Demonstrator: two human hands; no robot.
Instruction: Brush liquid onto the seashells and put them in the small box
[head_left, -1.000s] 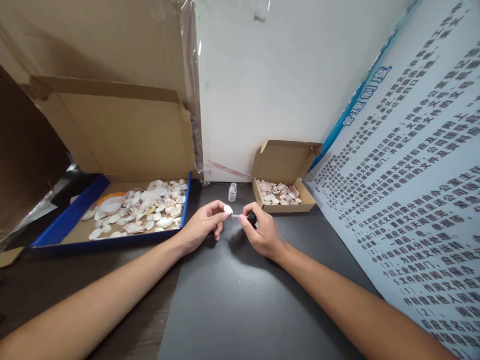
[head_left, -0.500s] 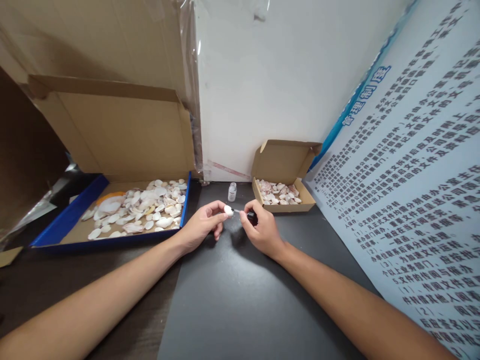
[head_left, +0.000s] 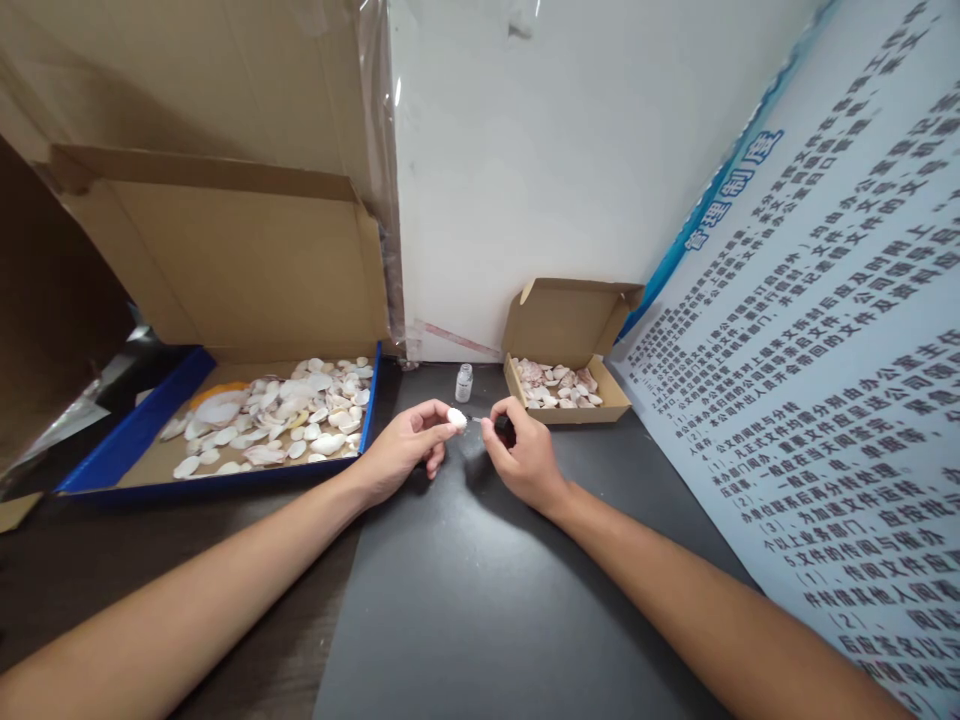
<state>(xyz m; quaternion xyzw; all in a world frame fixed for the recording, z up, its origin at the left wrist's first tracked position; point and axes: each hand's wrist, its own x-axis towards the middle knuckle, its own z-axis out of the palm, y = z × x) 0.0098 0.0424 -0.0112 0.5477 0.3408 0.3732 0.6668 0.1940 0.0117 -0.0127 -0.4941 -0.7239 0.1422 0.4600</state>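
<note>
Between the thumb and fingers of my left hand (head_left: pixel 409 450) is a small white shell (head_left: pixel 457 419). My right hand (head_left: pixel 523 452) grips a small brush with a black cap (head_left: pixel 505 429), its thin tip pointing left at the shell. Whether the tip touches the shell is too small to tell. Just behind my hands a small clear glass bottle (head_left: pixel 464 383) stands upright without a cap on the dark mat (head_left: pixel 480 600).
At the left, a blue-edged cardboard box (head_left: pixel 202 489) with its lid up holds several pale shells (head_left: pixel 292 405). A smaller open cardboard box (head_left: pixel 611 405) with pinkish shells stands at the back right. A printed sheet (head_left: pixel 817 400) slants along the right side.
The shell in my left hand has turned slightly, and the black cap in my right hand has tilted a little. Both hands stay in nearly the same place.
</note>
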